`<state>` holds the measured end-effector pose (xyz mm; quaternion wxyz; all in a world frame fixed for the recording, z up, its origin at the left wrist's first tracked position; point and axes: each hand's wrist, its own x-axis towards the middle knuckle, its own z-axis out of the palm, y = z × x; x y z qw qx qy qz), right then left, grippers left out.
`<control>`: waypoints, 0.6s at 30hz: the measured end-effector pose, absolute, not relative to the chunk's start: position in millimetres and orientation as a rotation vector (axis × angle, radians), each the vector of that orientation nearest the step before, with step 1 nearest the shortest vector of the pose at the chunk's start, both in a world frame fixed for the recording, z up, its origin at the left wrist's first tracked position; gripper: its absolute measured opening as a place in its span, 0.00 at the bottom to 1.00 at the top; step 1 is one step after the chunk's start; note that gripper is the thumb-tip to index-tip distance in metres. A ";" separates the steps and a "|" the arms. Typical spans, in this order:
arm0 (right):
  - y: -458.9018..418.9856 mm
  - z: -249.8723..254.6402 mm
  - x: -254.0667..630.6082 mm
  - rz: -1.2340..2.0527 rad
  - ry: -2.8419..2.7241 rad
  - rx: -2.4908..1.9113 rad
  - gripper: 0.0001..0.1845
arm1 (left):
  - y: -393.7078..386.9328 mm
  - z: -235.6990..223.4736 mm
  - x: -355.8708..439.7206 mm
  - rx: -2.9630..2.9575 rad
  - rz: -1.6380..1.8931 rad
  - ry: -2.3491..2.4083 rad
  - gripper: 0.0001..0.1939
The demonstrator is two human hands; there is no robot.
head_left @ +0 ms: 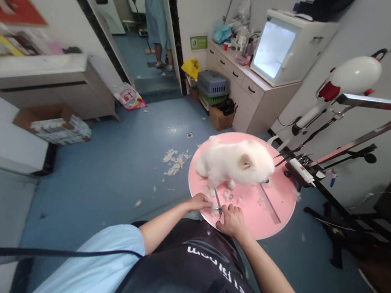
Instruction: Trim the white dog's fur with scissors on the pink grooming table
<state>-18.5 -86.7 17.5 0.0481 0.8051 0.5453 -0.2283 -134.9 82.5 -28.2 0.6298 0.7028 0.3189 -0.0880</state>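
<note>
Where right hand (232, 220) holds scissors (217, 198), dog (231, 160) beyond

My right hand (232, 220) gripped the scissors (217, 199), my left hand (200, 202) just beside them, while the white dog (230, 158) was on the round pink table (253, 224) with loose fur (228, 195) and a purple comb (270, 204) nearby.

We hold slim metal scissors (218, 204), blades pointing toward the white dog (227, 160) on the round pink table (250, 223).
</note>
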 end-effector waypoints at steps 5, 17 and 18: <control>-88.9 20.6 -2.9 -0.727 1.768 2.319 0.25 | 57.1 -40.2 -130.5 1.758 -0.219 0.821 0.19; -142.9 -36.1 118.7 -1.004 1.429 2.410 0.17 | 71.6 -55.4 -160.3 1.732 0.072 1.550 0.08; -148.8 -44.1 140.2 -0.947 1.281 2.505 0.16 | 77.6 -55.7 -173.3 1.745 0.014 1.629 0.10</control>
